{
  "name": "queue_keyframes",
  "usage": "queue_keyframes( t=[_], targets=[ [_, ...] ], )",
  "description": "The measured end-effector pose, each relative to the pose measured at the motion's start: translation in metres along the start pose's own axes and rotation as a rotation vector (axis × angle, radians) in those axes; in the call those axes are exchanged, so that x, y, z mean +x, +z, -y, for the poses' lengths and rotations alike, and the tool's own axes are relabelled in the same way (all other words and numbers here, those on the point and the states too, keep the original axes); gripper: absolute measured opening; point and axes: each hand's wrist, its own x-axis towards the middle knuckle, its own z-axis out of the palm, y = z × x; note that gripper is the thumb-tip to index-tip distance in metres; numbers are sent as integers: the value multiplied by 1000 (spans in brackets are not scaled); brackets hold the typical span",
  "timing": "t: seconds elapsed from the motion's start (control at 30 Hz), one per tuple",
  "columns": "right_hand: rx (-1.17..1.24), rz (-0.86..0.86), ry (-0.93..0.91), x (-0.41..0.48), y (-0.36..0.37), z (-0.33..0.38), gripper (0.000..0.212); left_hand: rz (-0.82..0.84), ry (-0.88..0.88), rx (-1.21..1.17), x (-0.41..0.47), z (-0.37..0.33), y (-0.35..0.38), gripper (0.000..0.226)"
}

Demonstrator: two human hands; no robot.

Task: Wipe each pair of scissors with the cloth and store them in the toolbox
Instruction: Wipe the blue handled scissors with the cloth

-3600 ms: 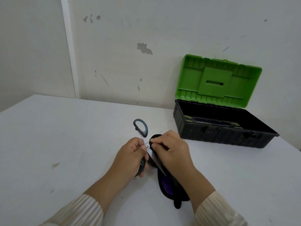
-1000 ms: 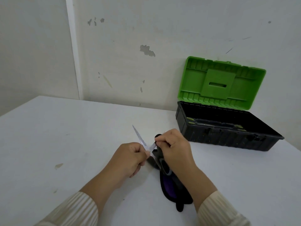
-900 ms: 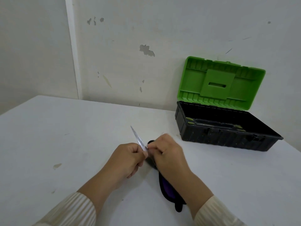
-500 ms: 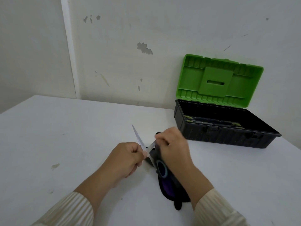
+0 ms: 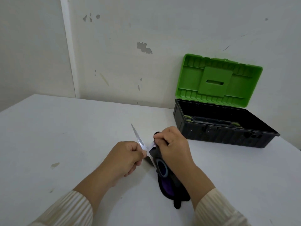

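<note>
A pair of scissors (image 5: 146, 145) is held above the white table (image 5: 57, 136), near its middle, with the blades spread apart. One bare blade points up and away to the left, its tip free in the air. The other blade is mostly covered by the cloth (image 5: 169, 188), a dark piece of fabric with a purple patch showing in its folds. One grey-rimmed handle loop is seen just below the right hand (image 5: 172, 150), lying against the cloth.

The left hand (image 5: 125, 157) is clenched around the scissors close to the pivot, the thumb and forefinger pressed at the base of the bare blade; the second handle is hidden inside this grip. The right hand is closed on the cloth, pinching it around the covered blade, with the fingertips meeting at the top. The lower end of the cloth trails down onto the table beneath the right wrist. Cream ribbed sleeves are seen on both forearms.

The toolbox (image 5: 224, 134) stands on the table to the right, well apart from the hands, against the marked wall (image 5: 146, 48). Its green lid (image 5: 218, 80) is raised upright and its black body is open. Dark items with yellow-green ends are seen inside along the far side, too dim to be identified.
</note>
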Motion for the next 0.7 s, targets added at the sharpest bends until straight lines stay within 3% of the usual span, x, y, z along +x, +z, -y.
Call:
queue_keyframes(
  t=[0.1, 0.23, 0.3, 0.43, 0.53, 0.6, 0.7],
  targets=[
    [-33, 151, -80, -9, 4, 11, 13, 4, 5, 0, -1, 0, 0, 30],
    [-7, -131, 123, 6, -12, -13, 16, 38, 3, 49, -3, -2, 0, 29],
    [17, -166, 251, 9, -27, -23, 22, 26, -4, 30, -4, -3, 0, 30],
    [181, 209, 281, 2, -36, -11, 14, -41, -39, -99, 1, -3, -4, 19],
    [102, 466, 224, 0, -32, 1, 21, -35, -71, -207, 0, -3, -6, 15],
    [114, 487, 229, 0, -30, 2, 21, -34, -112, -322, -1, -6, -7, 12],
    [225, 382, 345, 1, -31, 1, 29, -33, -196, -665, 2, -7, -12, 11]
  ],
)
